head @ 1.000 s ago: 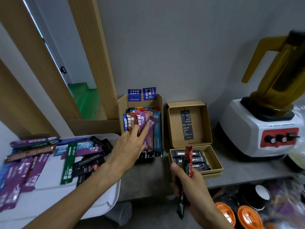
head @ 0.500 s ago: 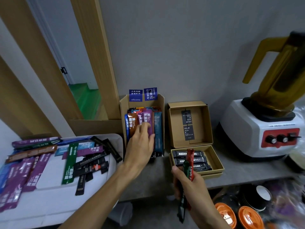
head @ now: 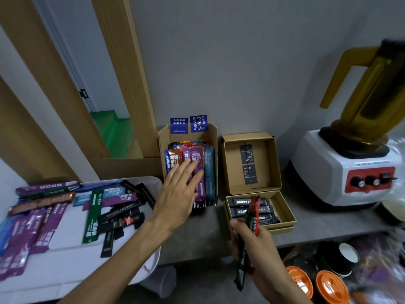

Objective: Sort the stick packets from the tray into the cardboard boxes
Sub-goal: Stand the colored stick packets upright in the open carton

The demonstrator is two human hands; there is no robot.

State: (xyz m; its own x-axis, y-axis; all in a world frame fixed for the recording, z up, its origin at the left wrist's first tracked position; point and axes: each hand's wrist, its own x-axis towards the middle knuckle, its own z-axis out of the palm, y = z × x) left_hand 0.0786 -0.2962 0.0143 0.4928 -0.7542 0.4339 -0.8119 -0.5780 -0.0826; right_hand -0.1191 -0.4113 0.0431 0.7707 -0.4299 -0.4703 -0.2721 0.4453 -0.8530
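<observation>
Over the boxed packets point(head: 208, 163), left hand point(head: 177, 194) flat, grip released; right hand point(head: 256, 244) grasping red-green sticks point(head: 254, 211), lower ends blurred.

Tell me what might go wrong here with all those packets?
The left hand presses flat on crowded packets in the tall box; it could crumple them. The right hand has a grip on red and green packets beyond the counter edge; one might slip down among the cups.

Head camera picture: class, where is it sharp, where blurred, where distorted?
Head view: print on the packets in the tall box is fairly sharp; the lower right corner beside the orange lids is smeared; the wooden door frame slants, wide-angle distortion.
</observation>
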